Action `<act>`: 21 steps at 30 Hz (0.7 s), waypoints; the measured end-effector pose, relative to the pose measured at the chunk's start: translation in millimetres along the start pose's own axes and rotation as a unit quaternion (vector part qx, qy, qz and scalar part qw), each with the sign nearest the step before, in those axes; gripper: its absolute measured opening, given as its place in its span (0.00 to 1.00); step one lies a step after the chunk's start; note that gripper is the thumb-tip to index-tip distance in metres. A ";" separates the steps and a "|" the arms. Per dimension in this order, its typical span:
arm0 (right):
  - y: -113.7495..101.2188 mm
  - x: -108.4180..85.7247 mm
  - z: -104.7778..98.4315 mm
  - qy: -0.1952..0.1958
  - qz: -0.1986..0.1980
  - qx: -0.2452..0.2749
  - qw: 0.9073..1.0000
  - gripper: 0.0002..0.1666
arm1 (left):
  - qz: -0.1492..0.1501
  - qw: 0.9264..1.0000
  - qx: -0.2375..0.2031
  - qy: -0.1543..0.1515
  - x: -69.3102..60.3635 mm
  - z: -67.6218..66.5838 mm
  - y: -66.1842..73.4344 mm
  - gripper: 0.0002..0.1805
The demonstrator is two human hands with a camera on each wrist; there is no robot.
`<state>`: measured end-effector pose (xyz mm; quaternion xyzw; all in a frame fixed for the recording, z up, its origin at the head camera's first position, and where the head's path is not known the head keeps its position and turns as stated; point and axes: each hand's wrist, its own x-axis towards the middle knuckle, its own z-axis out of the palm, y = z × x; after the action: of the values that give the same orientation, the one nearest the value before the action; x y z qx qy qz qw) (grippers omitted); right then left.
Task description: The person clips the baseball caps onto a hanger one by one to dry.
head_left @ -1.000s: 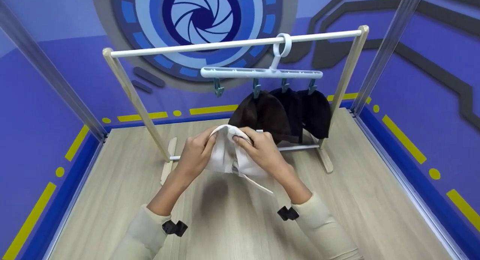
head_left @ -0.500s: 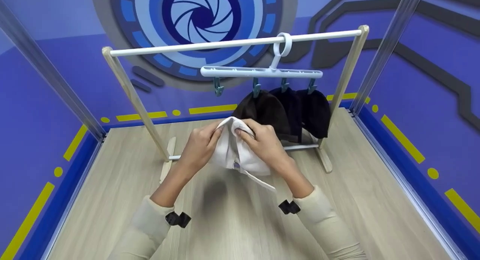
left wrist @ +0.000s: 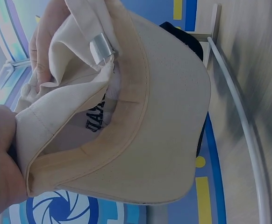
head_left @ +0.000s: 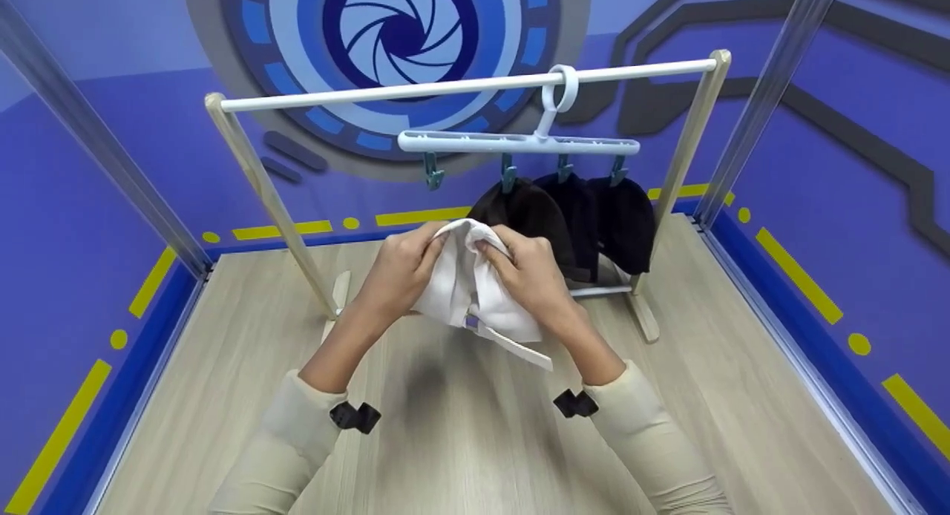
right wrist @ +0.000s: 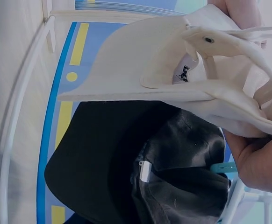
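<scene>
A white baseball cap [head_left: 445, 285] is held up between both hands in front of the rack, its strap [head_left: 516, 348] dangling toward the right. The left hand [head_left: 402, 269] pinches the cap's fabric on the left side; the right hand [head_left: 531, 277] pinches it on the right, thumb on the near face. In the left wrist view the cap's brim [left wrist: 173, 102], a metal buckle [left wrist: 101, 48] and dark lettering inside show. The fingers behind the fabric are mostly hidden. Dark caps [head_left: 531, 218] hang from clips behind the right hand.
A white clip hanger [head_left: 475, 142] hangs on the rack's top rail [head_left: 312, 99]. Its leftmost green clip [head_left: 433, 175] holds nothing. Wooden posts [head_left: 271, 203] stand at both sides on the wood-grain table [head_left: 223, 381]. Blue patterned walls surround it.
Both hands have lifted the white cap up and slightly to the right, toward the hanger. The hanger and the dark caps have stayed in place.
</scene>
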<state>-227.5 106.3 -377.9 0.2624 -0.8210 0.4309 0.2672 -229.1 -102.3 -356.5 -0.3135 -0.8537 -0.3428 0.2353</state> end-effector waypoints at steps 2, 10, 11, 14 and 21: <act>-0.7 0.8 -1.3 0.003 0.003 -0.001 1.000 0.07 | -0.004 1.000 0.001 -0.005 2.0 -1.3 0.8 0.12; -0.7 6.8 -6.9 0.010 0.012 -0.013 1.000 0.09 | 0.001 1.000 0.016 -0.020 10.7 -8.4 2.4 0.11; -0.8 7.5 -8.0 0.010 0.014 -0.015 1.000 0.09 | 0.004 1.000 0.017 -0.021 12.3 -9.1 2.6 0.11; -1.1 9.3 -11.2 0.011 0.020 -0.019 1.000 0.09 | 0.011 0.999 0.017 -0.025 16.6 -10.7 3.3 0.12; -5.5 15.4 -17.3 0.015 0.020 -0.021 0.999 0.08 | 0.006 1.000 0.011 -0.025 25.0 -12.7 6.6 0.12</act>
<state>-231.2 115.2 -356.2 0.2336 -0.8311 0.4227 0.2757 -239.5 -98.6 -329.8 -0.3242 -0.8611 -0.3243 0.2196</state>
